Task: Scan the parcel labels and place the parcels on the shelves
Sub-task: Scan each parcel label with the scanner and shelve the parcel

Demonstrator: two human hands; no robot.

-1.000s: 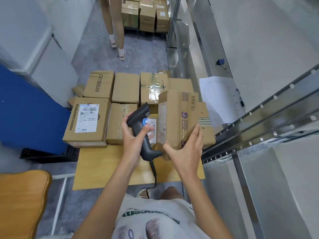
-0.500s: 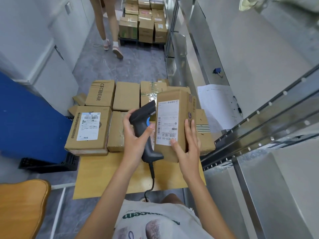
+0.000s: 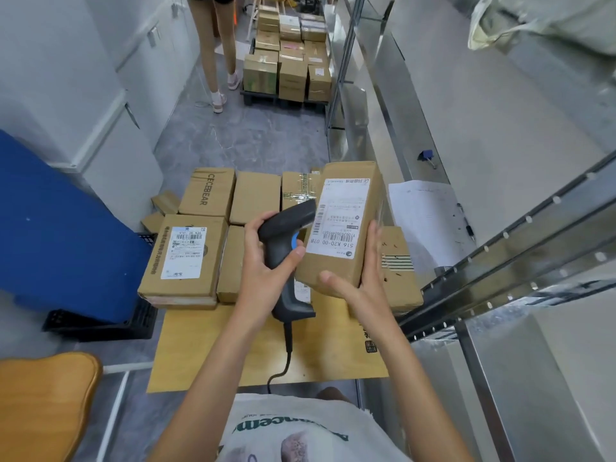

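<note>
My right hand (image 3: 361, 288) holds a brown cardboard parcel (image 3: 363, 261) from below, its white label (image 3: 338, 220) turned up toward me. My left hand (image 3: 266, 261) grips a black corded barcode scanner (image 3: 286, 235), thumb on its blue button, the nose touching the label's left edge. Several more parcels (image 3: 186, 255) lie packed together on a flat sheet of cardboard (image 3: 233, 348) just beyond my hands. Metal shelves (image 3: 500, 271) run along the right side.
A blue block (image 3: 60, 228) over a black crate stands at the left, a wooden chair seat (image 3: 43, 401) at the bottom left. Another person's legs (image 3: 220, 61) and a pallet of stacked boxes (image 3: 290, 68) are down the aisle. A paper sheet (image 3: 423, 221) lies on the shelf.
My right hand has turned the parcel so its label faces up and flatter toward me. The scanner has come up against the label. The other person has walked farther away.
</note>
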